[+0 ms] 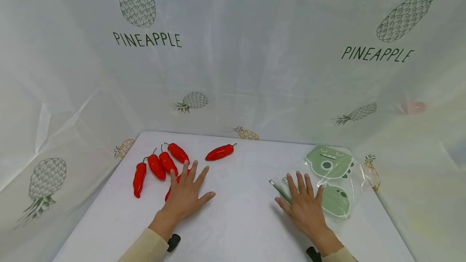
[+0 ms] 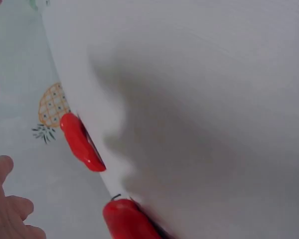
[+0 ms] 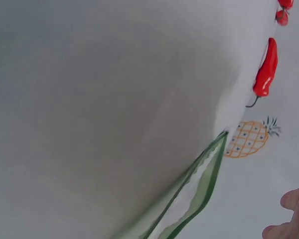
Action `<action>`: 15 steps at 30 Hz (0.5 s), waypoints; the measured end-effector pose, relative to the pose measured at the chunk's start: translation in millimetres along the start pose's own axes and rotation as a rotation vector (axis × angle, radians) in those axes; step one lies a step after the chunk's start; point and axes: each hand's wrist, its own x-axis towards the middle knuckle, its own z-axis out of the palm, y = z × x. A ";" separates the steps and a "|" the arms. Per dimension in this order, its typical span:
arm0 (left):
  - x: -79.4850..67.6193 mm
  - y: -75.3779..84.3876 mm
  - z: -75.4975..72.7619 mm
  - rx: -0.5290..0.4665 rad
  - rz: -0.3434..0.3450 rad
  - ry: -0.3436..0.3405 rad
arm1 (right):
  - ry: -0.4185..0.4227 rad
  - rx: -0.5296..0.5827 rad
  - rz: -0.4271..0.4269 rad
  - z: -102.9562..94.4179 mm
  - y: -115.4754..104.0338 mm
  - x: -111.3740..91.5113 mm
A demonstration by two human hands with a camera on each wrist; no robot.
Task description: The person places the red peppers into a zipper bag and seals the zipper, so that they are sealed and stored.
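My left hand point(image 1: 185, 197), fingers spread, is over a red chili pepper point(image 1: 168, 194) that it partly hides. Several more red peppers point(image 1: 156, 167) lie just beyond and left of it; a lone pepper point(image 1: 220, 152) lies further back. Its fingers point(image 2: 7, 209) appear at the left wrist view's edge, with nothing in them. My right hand point(image 1: 306, 213) is also spread, beside a green strip-like piece point(image 1: 279, 190) that it partly covers. Right of it lie green dinosaur-shaped pieces point(image 1: 329, 161) in clear plastic. The right wrist view shows a folded, green-edged piece point(image 3: 209, 181) standing up from the table.
The white table point(image 1: 236, 221) is bordered at the back and sides by a pale curtain point(image 1: 255, 72) printed with pineapples. A blurred reddish shape point(image 1: 413, 107) shows at the curtain's right. Dark bands point(image 1: 174, 242) sit at the wrists.
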 end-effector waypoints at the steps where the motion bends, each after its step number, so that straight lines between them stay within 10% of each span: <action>1: 1.2 2.5 0.3 -0.006 0.005 -0.007 | 0.005 0.002 0.002 -0.1 1.6 -0.6; 15: 39.5 76.5 25.4 -0.029 0.143 -0.118 | 0.012 0.029 0.069 -16.4 52.8 -18.4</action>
